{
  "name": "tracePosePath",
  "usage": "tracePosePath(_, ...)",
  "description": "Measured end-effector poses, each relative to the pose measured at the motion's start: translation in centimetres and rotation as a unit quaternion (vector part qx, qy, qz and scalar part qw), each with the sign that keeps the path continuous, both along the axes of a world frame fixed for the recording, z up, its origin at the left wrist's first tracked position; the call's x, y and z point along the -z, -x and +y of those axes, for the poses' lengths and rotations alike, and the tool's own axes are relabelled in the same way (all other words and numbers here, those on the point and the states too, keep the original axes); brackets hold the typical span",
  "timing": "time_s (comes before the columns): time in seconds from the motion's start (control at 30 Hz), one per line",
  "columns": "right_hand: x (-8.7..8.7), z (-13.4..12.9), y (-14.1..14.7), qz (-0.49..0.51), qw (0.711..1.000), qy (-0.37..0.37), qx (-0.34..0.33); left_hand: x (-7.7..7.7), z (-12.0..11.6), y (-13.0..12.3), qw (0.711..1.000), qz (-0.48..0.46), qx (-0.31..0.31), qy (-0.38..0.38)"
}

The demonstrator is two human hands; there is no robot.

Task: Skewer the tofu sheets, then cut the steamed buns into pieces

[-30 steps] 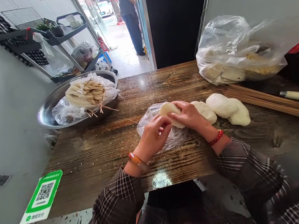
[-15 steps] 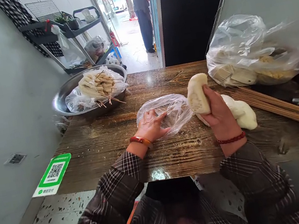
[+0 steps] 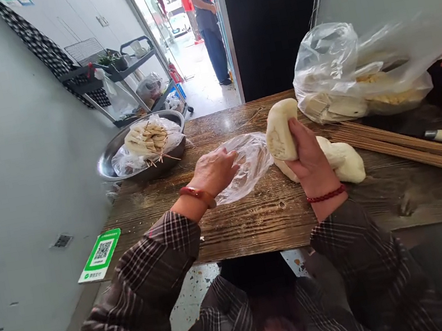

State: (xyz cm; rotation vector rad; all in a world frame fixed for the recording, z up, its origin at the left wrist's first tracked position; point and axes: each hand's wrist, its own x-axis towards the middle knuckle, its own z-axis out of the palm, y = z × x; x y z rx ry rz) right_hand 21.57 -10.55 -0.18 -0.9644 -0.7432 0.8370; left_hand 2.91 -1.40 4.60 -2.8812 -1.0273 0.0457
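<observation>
Curled now where it was spread flat, the left hand [image 3: 214,173] sits at the crumpled clear plastic bag [image 3: 249,167], whether pinching it I cannot tell, while the right hand [image 3: 310,154] clasps a pale rounded dough piece [image 3: 279,129] above the brown wooden bench [image 3: 253,229], probably soft and light, best cradled broadly at its side.

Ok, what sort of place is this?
Probably a small snack shop: the right hand holds a pale bun, food on sticks sits in a metal basin, and there's a green QR card.
</observation>
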Motion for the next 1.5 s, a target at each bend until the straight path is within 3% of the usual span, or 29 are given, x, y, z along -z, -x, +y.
tracePosePath(0.1,-0.1,0.1,0.3,0.074,0.996,-0.045,0.008,0.6,-0.6,-1.3,0.996,-0.061,0.047,0.039)
tracePosePath(0.17,0.0,0.2,0.5,0.076,0.996,-0.049,-0.001,2.3,-0.8,-2.7,0.986,-0.081,0.093,0.111)
tracePosePath(0.23,0.2,0.4,0.5,0.064,0.997,-0.035,-0.006,4.3,-0.9,-4.1,0.98,-0.042,0.111,0.159)
tracePosePath(0.3,0.5,0.6,0.5,0.058,0.998,-0.023,-0.007,6.0,-1.1,-5.1,0.986,-0.014,0.069,0.151)
tracePosePath(0.37,0.6,0.9,0.5,0.063,0.998,-0.025,-0.008,6.6,-1.2,-5.7,0.989,0.002,0.041,0.145)
tracePosePath(0.5,0.4,1.1,0.3,0.091,0.995,-0.038,0.009,4.9,-0.8,-5.1,0.989,-0.04,0.057,0.127)
tracePosePath(0.6,0.3,1.2,0.2,0.104,0.993,-0.041,0.028,2.9,-0.4,-3.6,0.993,-0.086,0.054,0.063)
tracePosePath(0.7,0.4,1.2,0.0,0.105,0.993,-0.052,0.034,2.1,-0.3,-2.2,0.996,-0.068,0.054,0.013)
tracePosePath(0.93,0.9,1.3,0.1,0.093,0.992,-0.076,0.038,3.9,0.6,-1.3,0.99,0.087,0.108,0.02)
tracePosePath(1.03,1.0,1.4,0.1,0.086,0.992,-0.077,0.048,4.4,0.8,-1.3,0.994,0.042,0.101,0.031)
tracePosePath(1.13,1.0,1.6,0.0,0.096,0.99,-0.066,0.081,4.0,0.1,-0.9,0.994,-0.005,0.11,-0.026)
tracePosePath(1.3,1.0,1.9,-0.1,0.129,0.981,-0.06,0.131,3.2,-1.0,0.5,0.988,0.037,0.119,-0.093)
tracePosePath(1.43,1.3,2.1,-0.1,0.123,0.981,-0.072,0.128,3.7,0.4,1.2,0.993,0.086,0.068,-0.049)
tracePosePath(1.5,1.6,2.1,-0.1,0.109,0.984,-0.08,0.119,3.9,1.2,1.3,0.992,0.099,0.074,-0.004)
